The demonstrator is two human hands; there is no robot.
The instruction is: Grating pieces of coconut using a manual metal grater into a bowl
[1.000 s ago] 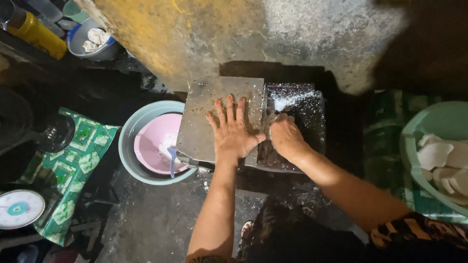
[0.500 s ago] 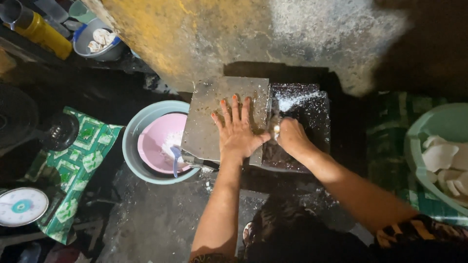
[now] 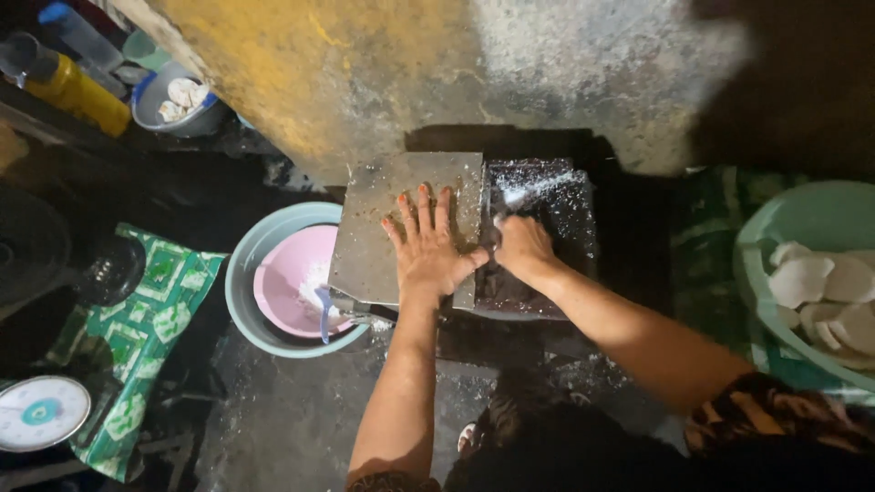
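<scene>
Head view. The left hand (image 3: 428,251) lies flat, palm down, fingers spread wide, pressed on a grey metal plate (image 3: 383,228) that covers the left part of a dark box-shaped machine (image 3: 556,246). The thumb points right, toward the other hand.

The right hand (image 3: 521,248) sits just beside the left hand's thumb, curled closed at the seam between the plate and the dark open part of the machine. A small white piece (image 3: 499,224) shows at its fingertips; whether the fingers actually pinch it cannot be told. White shreds (image 3: 533,187) lie scattered on the dark surface just beyond the right hand.

Left of the left hand, lower than the plate's edge, stands a grey-blue basin (image 3: 244,273) with a pink bowl (image 3: 287,282) inside it; white shredded matter lies in the pink bowl, below a small spout (image 3: 339,305) at the plate's near left corner.

Far right of the right hand, a pale green basin (image 3: 820,219) holds white curved pieces (image 3: 820,292).

Far left of the left hand lies a green patterned cloth (image 3: 137,337), and at its near end a round weighing scale (image 3: 41,412). Beyond, upper left, stand a yellow bottle (image 3: 77,91) and a small blue-rimmed tub (image 3: 173,105) of pale pieces.
</scene>
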